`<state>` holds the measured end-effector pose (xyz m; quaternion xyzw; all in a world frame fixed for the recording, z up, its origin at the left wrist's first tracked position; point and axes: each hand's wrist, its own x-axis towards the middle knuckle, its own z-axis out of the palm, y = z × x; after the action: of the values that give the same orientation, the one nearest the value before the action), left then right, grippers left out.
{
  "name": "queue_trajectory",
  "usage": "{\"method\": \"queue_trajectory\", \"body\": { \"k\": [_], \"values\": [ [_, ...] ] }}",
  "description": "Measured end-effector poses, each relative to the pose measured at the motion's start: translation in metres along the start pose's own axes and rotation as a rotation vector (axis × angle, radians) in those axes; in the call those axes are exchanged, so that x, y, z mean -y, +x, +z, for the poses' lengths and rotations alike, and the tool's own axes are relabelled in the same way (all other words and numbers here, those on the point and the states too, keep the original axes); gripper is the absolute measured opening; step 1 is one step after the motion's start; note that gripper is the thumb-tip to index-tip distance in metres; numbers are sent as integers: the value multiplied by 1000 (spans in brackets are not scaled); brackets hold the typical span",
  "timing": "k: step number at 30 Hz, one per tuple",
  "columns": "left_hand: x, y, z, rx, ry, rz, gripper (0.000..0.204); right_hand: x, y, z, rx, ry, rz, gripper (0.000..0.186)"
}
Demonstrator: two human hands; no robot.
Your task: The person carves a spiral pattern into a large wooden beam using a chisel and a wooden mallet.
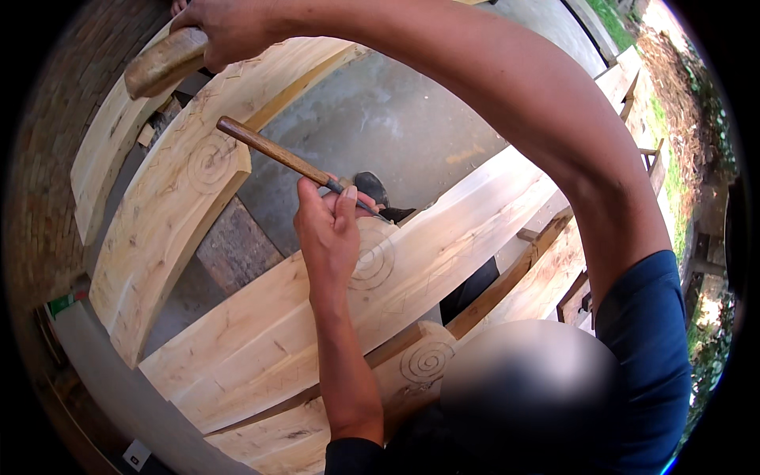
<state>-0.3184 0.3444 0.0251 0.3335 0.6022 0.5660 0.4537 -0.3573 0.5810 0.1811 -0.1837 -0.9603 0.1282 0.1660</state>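
Note:
My left hand (328, 229) is closed around the metal shank of a chisel (273, 149) with a long brown wooden handle. Its handle slants up to the left, and the blade end points at the far edge of a pale plank (245, 336). Beside that hand, a pencilled spiral (372, 257) marks the plank's surface. Raised at the upper left, my right hand (233, 32) grips a worn wooden mallet (166, 63), apart from the chisel. The hand hides where its fingers meet the mallet.
A curved plank with a spiral (212, 162) lies to the left, another curved plank (107, 158) beyond it. A near plank carries a dark spiral (427, 362). A shoe (370, 188) shows on the concrete floor (380, 111). Brick paving (47, 158) borders the left.

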Motion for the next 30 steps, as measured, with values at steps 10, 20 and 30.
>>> {"method": "queue_trajectory", "body": {
  "k": [10, 20, 30],
  "values": [
    [1, -1, 0, -12, 2, -7, 21, 2, 20, 22, 150, -172, -78, 60],
    [2, 1, 1, 10, 52, 3, 20, -9, 5, -6, 177, -183, -62, 40],
    [0, 2, 2, 19, 95, 14, 19, -2, 8, -15, 203, -328, -156, 35]
  ]
}}
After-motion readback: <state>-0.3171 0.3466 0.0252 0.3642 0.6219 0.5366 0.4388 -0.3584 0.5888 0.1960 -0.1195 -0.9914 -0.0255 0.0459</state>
